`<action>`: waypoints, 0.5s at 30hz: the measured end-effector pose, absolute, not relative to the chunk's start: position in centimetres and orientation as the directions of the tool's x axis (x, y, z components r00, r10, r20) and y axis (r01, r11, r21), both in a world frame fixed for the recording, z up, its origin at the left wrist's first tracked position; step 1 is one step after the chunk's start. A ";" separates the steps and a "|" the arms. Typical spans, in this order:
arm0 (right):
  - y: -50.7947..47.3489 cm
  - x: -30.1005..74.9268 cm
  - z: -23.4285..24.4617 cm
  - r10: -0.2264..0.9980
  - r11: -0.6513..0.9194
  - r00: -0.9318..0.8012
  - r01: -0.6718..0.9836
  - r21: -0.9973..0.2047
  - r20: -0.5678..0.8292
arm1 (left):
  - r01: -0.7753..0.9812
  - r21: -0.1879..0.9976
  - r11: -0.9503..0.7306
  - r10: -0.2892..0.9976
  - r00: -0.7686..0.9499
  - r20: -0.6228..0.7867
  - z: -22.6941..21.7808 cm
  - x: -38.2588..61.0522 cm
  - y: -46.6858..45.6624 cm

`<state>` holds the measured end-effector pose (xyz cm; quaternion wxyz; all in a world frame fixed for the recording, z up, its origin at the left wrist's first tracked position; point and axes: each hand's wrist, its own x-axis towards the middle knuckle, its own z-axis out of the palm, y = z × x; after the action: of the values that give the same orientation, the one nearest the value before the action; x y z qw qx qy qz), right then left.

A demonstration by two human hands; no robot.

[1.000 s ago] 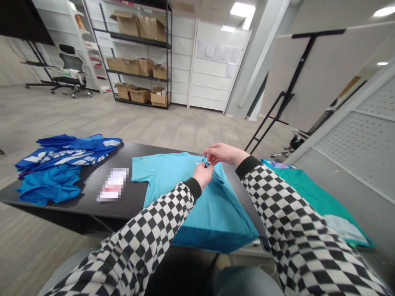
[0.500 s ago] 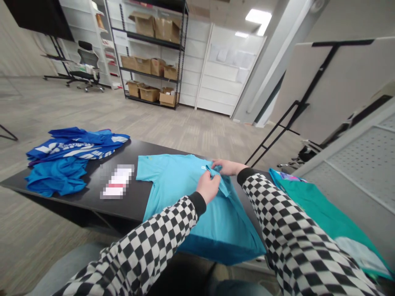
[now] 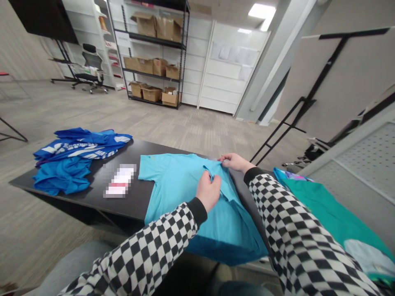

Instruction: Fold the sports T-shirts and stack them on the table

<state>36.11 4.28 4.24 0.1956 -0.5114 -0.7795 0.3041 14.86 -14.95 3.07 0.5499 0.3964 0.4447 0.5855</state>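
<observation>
A light blue T-shirt lies flat on the black table, its lower part hanging over the near edge. A folded flap of it runs diagonally across the middle. My left hand pinches this flap near its fold. My right hand sits farther up, its fingers gripping the shirt's far edge. Both checkered sleeves with black cuffs cover the near part of the shirt.
Blue garments with white print lie heaped at the table's left end, beside a blurred white and red item. A teal garment lies to the right. Behind are carpet, shelves with cardboard boxes and a board on a black stand.
The raised shirt flap has come down toward the shirt. My hands have drawn slightly apart. The whole scene has shifted right in view as my head turned.
</observation>
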 end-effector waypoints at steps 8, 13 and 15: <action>6.2 34.4 4.0 0.906 0.244 -0.421 0.607 -0.756 -0.045 | -0.495 0.867 0.058 0.983 -0.126 -0.137 4.5 11.1 -13.5; 7.0 33.2 3.6 0.877 0.311 -0.474 0.682 -0.662 -0.076 | -0.442 0.888 0.126 0.959 -0.175 -0.223 3.9 7.6 -12.7; 7.0 32.7 3.4 0.880 0.330 -0.468 0.716 -0.615 -0.073 | -0.383 0.902 0.200 0.946 -0.164 -0.280 3.1 6.2 -12.3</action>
<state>32.71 6.98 3.36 0.1382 -0.4967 -0.8038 0.2970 6.21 -12.26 3.14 0.5844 0.2768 0.5085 0.5686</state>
